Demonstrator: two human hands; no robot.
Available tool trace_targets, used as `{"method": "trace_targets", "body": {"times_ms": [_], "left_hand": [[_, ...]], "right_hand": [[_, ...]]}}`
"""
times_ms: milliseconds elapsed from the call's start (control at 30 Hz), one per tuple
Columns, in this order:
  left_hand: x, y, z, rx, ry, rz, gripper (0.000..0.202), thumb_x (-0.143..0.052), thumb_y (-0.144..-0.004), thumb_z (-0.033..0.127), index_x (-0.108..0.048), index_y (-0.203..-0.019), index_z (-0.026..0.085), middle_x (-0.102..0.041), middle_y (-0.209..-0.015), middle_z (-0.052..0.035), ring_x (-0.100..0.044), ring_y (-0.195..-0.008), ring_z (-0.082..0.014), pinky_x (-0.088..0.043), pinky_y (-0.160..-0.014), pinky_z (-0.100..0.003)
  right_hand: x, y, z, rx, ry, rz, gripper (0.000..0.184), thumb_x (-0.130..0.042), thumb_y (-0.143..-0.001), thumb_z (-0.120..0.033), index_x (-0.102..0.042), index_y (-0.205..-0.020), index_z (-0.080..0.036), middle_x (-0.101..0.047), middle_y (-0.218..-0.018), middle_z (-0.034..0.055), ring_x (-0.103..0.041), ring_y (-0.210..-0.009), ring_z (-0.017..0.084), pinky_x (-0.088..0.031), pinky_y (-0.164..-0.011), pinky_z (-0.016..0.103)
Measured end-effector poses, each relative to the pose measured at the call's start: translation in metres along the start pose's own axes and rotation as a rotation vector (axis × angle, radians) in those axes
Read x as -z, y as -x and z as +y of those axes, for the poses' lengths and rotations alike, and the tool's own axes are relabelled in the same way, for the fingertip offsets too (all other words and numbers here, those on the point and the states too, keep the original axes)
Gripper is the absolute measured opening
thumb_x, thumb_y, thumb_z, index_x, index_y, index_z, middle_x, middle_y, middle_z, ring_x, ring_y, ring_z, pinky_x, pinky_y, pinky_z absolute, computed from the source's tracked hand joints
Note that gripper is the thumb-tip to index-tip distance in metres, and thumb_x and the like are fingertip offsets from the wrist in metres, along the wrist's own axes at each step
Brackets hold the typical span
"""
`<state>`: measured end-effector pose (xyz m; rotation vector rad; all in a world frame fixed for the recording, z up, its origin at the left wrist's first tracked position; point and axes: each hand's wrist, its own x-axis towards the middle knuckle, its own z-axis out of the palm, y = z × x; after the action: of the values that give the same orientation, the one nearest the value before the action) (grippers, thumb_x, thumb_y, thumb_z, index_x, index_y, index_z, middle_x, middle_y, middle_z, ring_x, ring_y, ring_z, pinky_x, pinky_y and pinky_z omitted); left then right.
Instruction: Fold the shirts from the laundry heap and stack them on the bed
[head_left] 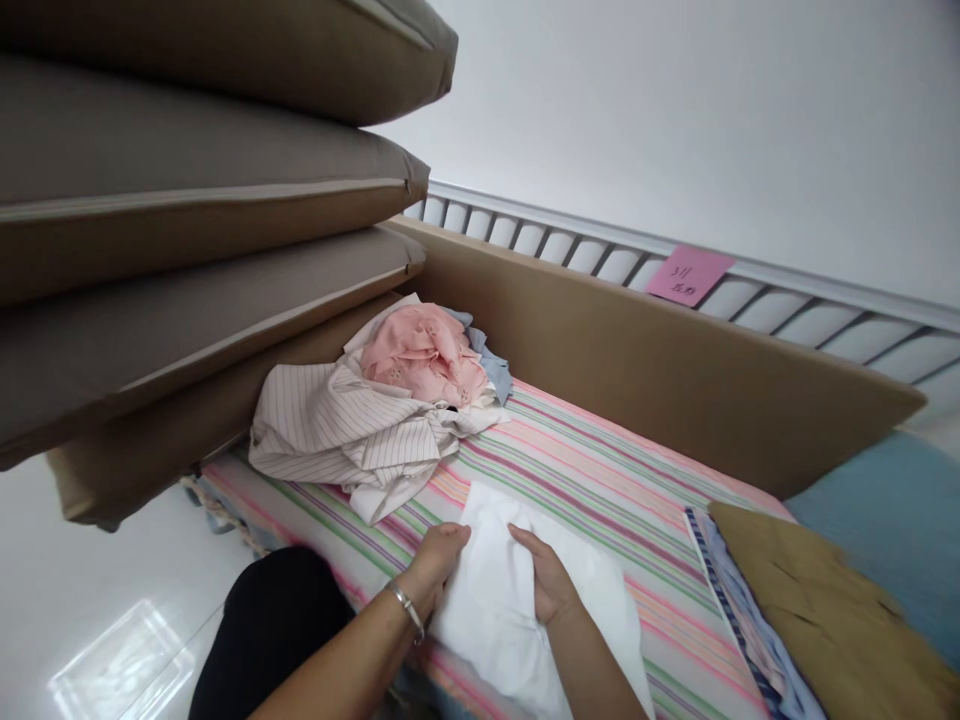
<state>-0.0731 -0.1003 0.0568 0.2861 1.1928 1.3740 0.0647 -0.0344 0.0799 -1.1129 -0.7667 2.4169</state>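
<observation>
A white garment lies flat on the striped bed cover near the front edge. My left hand, with a silver bracelet at the wrist, rests on the garment's left edge, fingers curled over the cloth. My right hand presses down on the garment's middle, fingers bent and pinching the fabric. Both hands touch the white cloth.
A heap of clothes lies further back: a cream striped shirt, a pink piece, a pale blue one. Stacked brown cushions tower at left. Folded clothes, mustard on top, sit at right. A brown board backs the bed.
</observation>
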Motion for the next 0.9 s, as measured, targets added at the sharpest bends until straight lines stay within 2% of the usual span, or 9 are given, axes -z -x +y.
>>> {"method": "trace_targets", "body": {"times_ms": [100, 200, 400, 600, 767, 900], "left_hand": [[0.000, 0.001, 0.003, -0.013, 0.002, -0.012, 0.033, -0.073, -0.056, 0.042, -0.060, -0.065, 0.014, -0.064, -0.057, -0.0023, -0.060, -0.058, -0.0166, -0.045, -0.059, -0.027], [-0.002, -0.001, 0.010, -0.033, -0.003, 0.004, 0.029, -0.074, -0.056, 0.038, -0.059, -0.066, 0.015, -0.063, -0.058, -0.0001, -0.058, -0.057, -0.0135, -0.044, -0.059, -0.024], [-0.012, -0.006, 0.013, 0.028, -0.077, 0.028, 0.027, -0.079, -0.048, 0.025, -0.056, -0.060, 0.017, -0.058, -0.048, 0.0025, -0.053, -0.046, -0.0122, -0.040, -0.046, -0.023], [-0.015, -0.011, 0.000, -0.012, -0.160, 0.065, 0.024, -0.079, -0.046, 0.024, -0.062, -0.061, 0.015, -0.060, -0.049, 0.0027, -0.052, -0.044, -0.0111, -0.038, -0.043, -0.021], [-0.014, -0.016, -0.005, -0.048, -0.176, 0.055, 0.027, -0.080, -0.046, 0.030, -0.067, -0.063, 0.014, -0.061, -0.050, 0.0021, -0.054, -0.049, -0.0123, -0.040, -0.047, -0.021], [-0.014, -0.018, -0.005, -0.021, -0.174, 0.052, 0.026, -0.082, -0.045, 0.030, -0.065, -0.057, 0.013, -0.058, -0.046, 0.0016, -0.051, -0.045, -0.0116, -0.036, -0.043, -0.021]], "right_hand": [[0.002, -0.001, 0.002, 0.001, -0.024, -0.011, 0.044, -0.061, -0.073, -0.035, -0.062, -0.109, -0.009, -0.072, -0.087, 0.0136, -0.067, -0.088, 0.029, -0.048, -0.088, 0.045], [0.001, -0.001, 0.004, 0.045, -0.041, -0.006, 0.043, -0.063, -0.071, -0.031, -0.062, -0.109, -0.010, -0.072, -0.086, 0.0121, -0.067, -0.086, 0.028, -0.049, -0.088, 0.044], [0.008, -0.004, 0.008, 0.103, -0.092, 0.034, 0.046, -0.064, -0.067, -0.023, -0.061, -0.111, -0.008, -0.072, -0.085, 0.0127, -0.067, -0.085, 0.029, -0.048, -0.088, 0.044], [0.017, -0.010, 0.008, 0.057, -0.092, -0.041, 0.050, -0.058, -0.070, -0.032, -0.060, -0.113, -0.008, -0.071, -0.088, 0.0150, -0.066, -0.088, 0.031, -0.048, -0.089, 0.047], [0.016, -0.008, 0.007, 0.035, -0.047, 0.016, 0.051, -0.059, -0.069, -0.034, -0.060, -0.113, -0.008, -0.071, -0.086, 0.0150, -0.066, -0.089, 0.031, -0.048, -0.088, 0.047], [0.015, -0.008, 0.007, 0.026, 0.012, 0.064, 0.051, -0.057, -0.069, -0.038, -0.061, -0.111, -0.009, -0.071, -0.084, 0.0149, -0.066, -0.090, 0.032, -0.049, -0.087, 0.048]]}}
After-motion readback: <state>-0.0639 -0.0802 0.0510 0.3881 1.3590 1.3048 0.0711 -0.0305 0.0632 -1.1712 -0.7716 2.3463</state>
